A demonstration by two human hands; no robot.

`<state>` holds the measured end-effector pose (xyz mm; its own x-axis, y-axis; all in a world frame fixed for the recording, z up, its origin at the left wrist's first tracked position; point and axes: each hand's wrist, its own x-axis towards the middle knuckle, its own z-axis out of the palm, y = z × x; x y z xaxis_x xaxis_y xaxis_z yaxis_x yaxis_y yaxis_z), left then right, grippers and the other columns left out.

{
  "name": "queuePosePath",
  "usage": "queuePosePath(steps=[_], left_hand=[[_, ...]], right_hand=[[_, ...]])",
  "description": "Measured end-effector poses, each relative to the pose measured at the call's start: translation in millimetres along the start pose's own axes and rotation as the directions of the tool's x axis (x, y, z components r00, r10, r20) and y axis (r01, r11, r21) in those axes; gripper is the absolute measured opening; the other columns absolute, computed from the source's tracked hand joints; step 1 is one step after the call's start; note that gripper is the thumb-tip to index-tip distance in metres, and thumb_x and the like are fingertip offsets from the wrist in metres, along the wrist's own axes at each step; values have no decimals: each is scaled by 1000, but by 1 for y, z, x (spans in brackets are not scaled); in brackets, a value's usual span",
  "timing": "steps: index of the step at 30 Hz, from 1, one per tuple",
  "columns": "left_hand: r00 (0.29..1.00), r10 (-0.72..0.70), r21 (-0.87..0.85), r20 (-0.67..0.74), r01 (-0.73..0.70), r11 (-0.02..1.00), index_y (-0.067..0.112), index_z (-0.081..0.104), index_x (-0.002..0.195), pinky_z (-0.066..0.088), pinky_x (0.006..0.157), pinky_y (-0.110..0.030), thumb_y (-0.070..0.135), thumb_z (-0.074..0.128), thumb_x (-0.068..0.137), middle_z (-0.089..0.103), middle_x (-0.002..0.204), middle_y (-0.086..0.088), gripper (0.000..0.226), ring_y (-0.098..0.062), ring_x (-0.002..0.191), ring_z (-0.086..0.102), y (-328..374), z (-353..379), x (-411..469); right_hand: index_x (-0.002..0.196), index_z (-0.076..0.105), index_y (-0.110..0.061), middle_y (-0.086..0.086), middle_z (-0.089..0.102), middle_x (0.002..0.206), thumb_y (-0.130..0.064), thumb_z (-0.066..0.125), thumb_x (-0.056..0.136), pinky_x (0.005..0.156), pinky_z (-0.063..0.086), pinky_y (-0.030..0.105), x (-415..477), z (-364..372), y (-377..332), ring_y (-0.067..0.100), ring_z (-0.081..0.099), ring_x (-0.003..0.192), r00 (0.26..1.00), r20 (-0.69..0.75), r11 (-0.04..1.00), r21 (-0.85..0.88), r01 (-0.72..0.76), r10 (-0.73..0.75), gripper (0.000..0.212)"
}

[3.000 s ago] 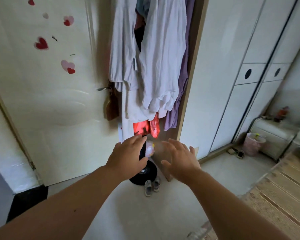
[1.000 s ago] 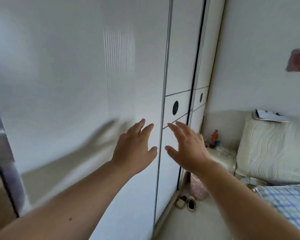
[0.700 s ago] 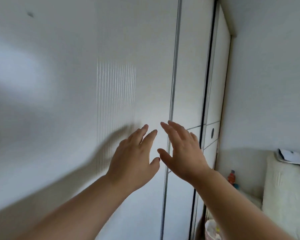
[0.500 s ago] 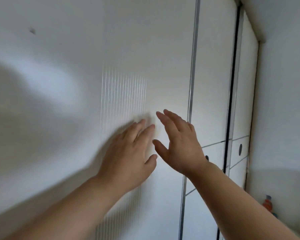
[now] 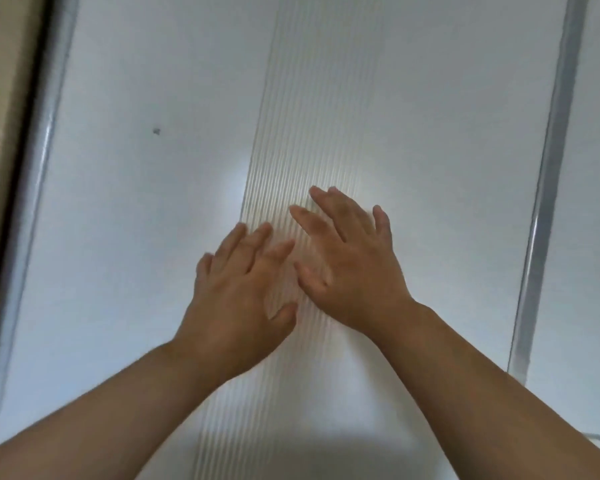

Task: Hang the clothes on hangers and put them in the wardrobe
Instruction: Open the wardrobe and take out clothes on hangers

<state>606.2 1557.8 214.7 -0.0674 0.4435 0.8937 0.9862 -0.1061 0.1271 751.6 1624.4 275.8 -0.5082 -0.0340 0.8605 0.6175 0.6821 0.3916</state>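
A white sliding wardrobe door point(image 5: 136, 220) fills the head view. A ribbed vertical strip point(image 5: 312, 116) runs down its middle. My left hand point(image 5: 239, 296) lies flat on the lower part of that strip, fingers straight. My right hand point(image 5: 350, 261) lies flat beside it, a little higher, fingers spread on the ribs. Neither hand holds anything. No clothes or hangers are in view.
The door's metal edge point(image 5: 35, 188) runs down the left, with a dark gap and a beige frame point(image 5: 0, 98) beyond it. A second metal rail point(image 5: 544, 188) on the right divides this door from the neighbouring white panel point(image 5: 589, 237).
I turned from the hanging clothes by the room door to the wardrobe. Both open hands moved onto the ribbed strip, and the door's left edge has come into view.
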Motion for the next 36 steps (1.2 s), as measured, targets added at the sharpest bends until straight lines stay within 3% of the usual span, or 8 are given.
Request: queuePosePath(steps=[6, 10, 12, 16, 19, 24, 31, 36], left_hand=[[985, -172, 207, 6, 167, 964, 31, 5, 151, 16, 115, -53, 57, 46, 83, -1, 160, -2, 84, -21, 147, -5, -13, -17, -1], [942, -333, 294, 34, 309, 904, 42, -13, 146, 11, 115, -49, 66, 45, 81, -18, 157, 8, 90, -15, 145, -13, -33, -31, 3], [925, -376, 362, 60, 331, 871, 42, -15, 145, 11, 115, -49, 69, 47, 79, -21, 157, 8, 95, -16, 145, -13, -41, -38, 7], [925, -373, 455, 70, 303, 837, 42, -22, 143, 13, 115, -50, 77, 43, 74, -26, 155, 5, 101, -18, 145, -16, -49, -41, 25], [936, -350, 428, 24, 307, 850, 51, -36, 130, 14, 115, -50, 85, 31, 65, -35, 150, 9, 100, -17, 143, -22, -48, -31, 30], [945, -327, 413, 0, 298, 861, 53, -41, 125, 11, 114, -52, 89, 19, 63, -48, 136, 15, 94, -14, 135, -33, -44, -20, 27], [961, -276, 422, -10, 254, 870, 50, -35, 132, 10, 113, -54, 88, 18, 66, -39, 146, 9, 93, -23, 143, -22, -27, -5, 27], [973, -227, 389, -30, 220, 895, 52, -25, 137, 10, 113, -51, 87, 16, 67, -17, 157, 4, 89, -23, 143, -12, -4, 8, 26]], right_hand=[[139, 44, -26, 2, 35, 151, -44, 60, 75, 107, 20, 58, 31, 14, -12, 20, 30, 141, 973, 95, 977, -10, 214, -212, 69], [145, 29, -30, -1, 18, 158, -53, 51, 80, 112, 9, 54, 42, 29, -11, 16, 12, 146, 982, 130, 991, 5, 135, -134, 73], [143, 37, -28, 0, 24, 156, -56, 51, 80, 112, 15, 52, 40, 33, -5, 18, 19, 145, 986, 102, 990, -30, 135, -131, 70], [139, 46, -25, 3, 35, 151, -58, 43, 82, 109, 24, 53, 35, 40, 2, 22, 30, 141, 990, 37, 988, -56, 142, -140, 66], [136, 50, -23, 4, 40, 148, -57, 38, 81, 107, 27, 53, 34, 41, 8, 22, 35, 138, 988, 0, 987, -34, 155, -155, 66], [137, 48, -22, 4, 40, 148, -56, 44, 82, 108, 29, 52, 25, 39, 20, 23, 36, 137, 982, -3, 978, -93, 189, -190, 65], [136, 50, -21, 4, 42, 147, -54, 43, 82, 107, 30, 50, 9, 29, 39, 22, 38, 136, 984, -1, 976, -122, 178, -180, 64], [131, 56, -17, 7, 48, 142, -51, 52, 78, 103, 35, 51, -8, 17, 60, 25, 45, 132, 984, -20, 977, -126, 174, -178, 62]])
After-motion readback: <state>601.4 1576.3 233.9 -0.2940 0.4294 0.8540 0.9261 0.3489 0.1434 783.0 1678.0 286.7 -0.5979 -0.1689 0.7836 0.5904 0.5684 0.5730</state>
